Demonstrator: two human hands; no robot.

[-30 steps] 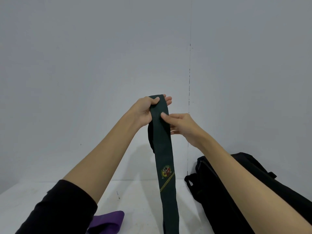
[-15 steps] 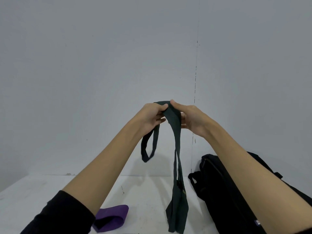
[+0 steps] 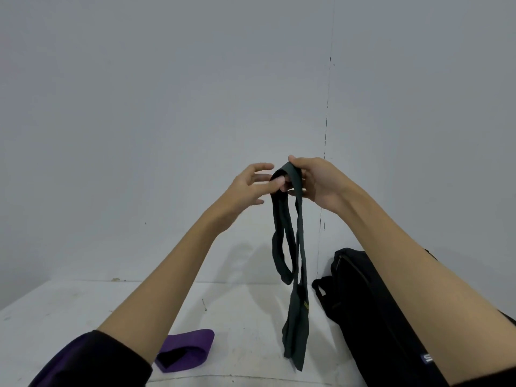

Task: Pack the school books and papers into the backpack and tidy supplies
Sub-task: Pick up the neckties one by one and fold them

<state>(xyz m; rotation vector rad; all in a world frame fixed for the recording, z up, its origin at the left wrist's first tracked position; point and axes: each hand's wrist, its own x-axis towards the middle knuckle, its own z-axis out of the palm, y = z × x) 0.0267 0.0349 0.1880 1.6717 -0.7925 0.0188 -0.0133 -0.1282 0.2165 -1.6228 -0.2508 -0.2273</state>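
The white, scuffed counter [image 3: 83, 308] runs back to a plain grey wall [image 3: 167, 107], and its far edge meets the wall just behind the hanging cloth. Bare counter surface lies on the left and in the middle; the right side is taken up by a black fabric backpack [image 3: 363, 317] lying on the counter with a zip line along its top and a carry loop at its near-left corner. A folded purple fabric band [image 3: 184, 347] lies on the counter near the left sleeve, well apart from the backpack.

Between them, held up above the counter, hangs a long dark green necktie [image 3: 298, 311]. Its top is folded over at the hands; one part drops as a closed loop, the other as a twisted strip widening to a broad end, with a small yellow mark on it. The broad end hangs low near the counter; whether it touches cannot be told.

The right hand [image 3: 318, 180] has its grip pinched on the fold at the top, thumb over the cloth. The left hand [image 3: 251, 185] has its grip spread, one finger poked into the fold beside the right hand, the other fingers loose.
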